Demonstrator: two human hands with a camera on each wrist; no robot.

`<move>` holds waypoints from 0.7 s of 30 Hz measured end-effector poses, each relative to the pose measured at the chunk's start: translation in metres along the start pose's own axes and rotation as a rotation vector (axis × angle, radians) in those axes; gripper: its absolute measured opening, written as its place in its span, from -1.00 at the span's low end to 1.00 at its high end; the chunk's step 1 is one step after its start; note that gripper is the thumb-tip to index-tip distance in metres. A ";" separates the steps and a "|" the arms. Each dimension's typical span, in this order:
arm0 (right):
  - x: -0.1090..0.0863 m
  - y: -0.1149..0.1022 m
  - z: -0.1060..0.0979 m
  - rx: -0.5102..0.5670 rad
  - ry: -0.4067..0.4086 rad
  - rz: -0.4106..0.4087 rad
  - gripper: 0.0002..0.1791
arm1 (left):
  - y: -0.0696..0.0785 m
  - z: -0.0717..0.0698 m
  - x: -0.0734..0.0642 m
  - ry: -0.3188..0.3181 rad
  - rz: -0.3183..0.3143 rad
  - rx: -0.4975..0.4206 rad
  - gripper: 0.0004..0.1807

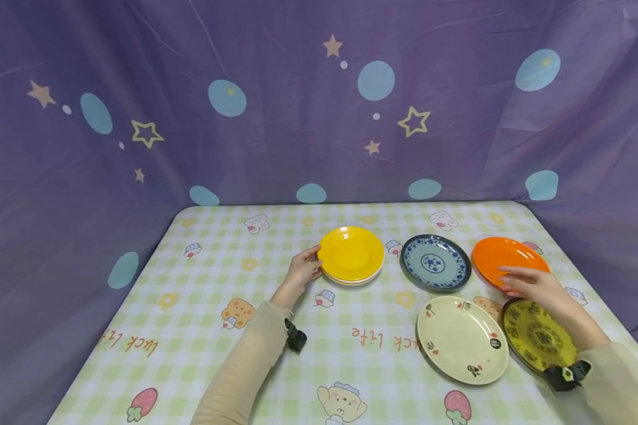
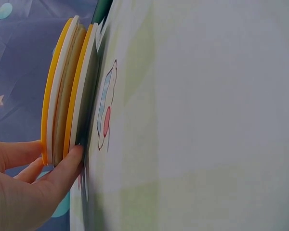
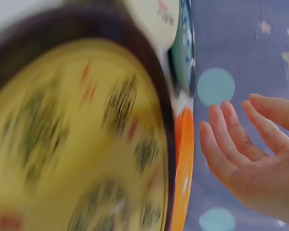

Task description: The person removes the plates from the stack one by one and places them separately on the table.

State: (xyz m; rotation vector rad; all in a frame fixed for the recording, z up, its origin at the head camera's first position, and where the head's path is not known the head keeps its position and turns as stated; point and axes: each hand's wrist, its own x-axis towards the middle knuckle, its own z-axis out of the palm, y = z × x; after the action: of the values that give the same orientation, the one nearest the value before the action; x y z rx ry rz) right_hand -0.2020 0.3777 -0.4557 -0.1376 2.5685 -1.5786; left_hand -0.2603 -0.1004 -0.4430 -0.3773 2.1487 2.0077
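A stack of plates (image 1: pixel 351 255), yellow on top with white, tan and another yellow rim below, stands at the table's middle. My left hand (image 1: pixel 302 268) holds its left rim, fingers by the upper edge and thumb by the lower edge in the left wrist view (image 2: pixel 36 185). Over the near edge of an orange plate (image 1: pixel 502 255) hovers my right hand (image 1: pixel 534 287); its fingers are extended and spread, holding nothing (image 3: pixel 255 149). Beneath the right forearm lies a dark-rimmed, yellow patterned plate (image 1: pixel 542 336), partly covered by it.
Between the stack and the orange plate lies a blue floral plate (image 1: pixel 436 262). A cream plate (image 1: pixel 462 340) with small dark and red motifs is nearer. The checked tablecloth (image 1: pixel 191 354) covers the table; a purple curtain (image 1: pixel 298 159) hangs behind.
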 end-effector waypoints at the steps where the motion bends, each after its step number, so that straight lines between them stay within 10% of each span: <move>1: 0.001 -0.011 0.006 0.013 -0.015 0.000 -0.42 | 0.000 0.000 0.000 0.002 0.001 0.002 -0.50; 9: 0.021 -0.082 0.061 0.024 -0.120 0.009 -0.45 | 0.000 -0.001 0.000 -0.001 -0.004 -0.005 -0.50; 21: 0.059 -0.117 0.126 0.100 -0.176 0.070 -0.50 | 0.001 0.000 -0.001 -0.001 -0.006 0.000 -0.51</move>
State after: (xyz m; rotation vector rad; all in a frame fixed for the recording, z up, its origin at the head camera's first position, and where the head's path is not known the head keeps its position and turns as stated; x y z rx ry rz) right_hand -0.2400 0.2061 -0.4111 -0.1665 2.3314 -1.5898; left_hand -0.2600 -0.1000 -0.4416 -0.3824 2.1446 2.0044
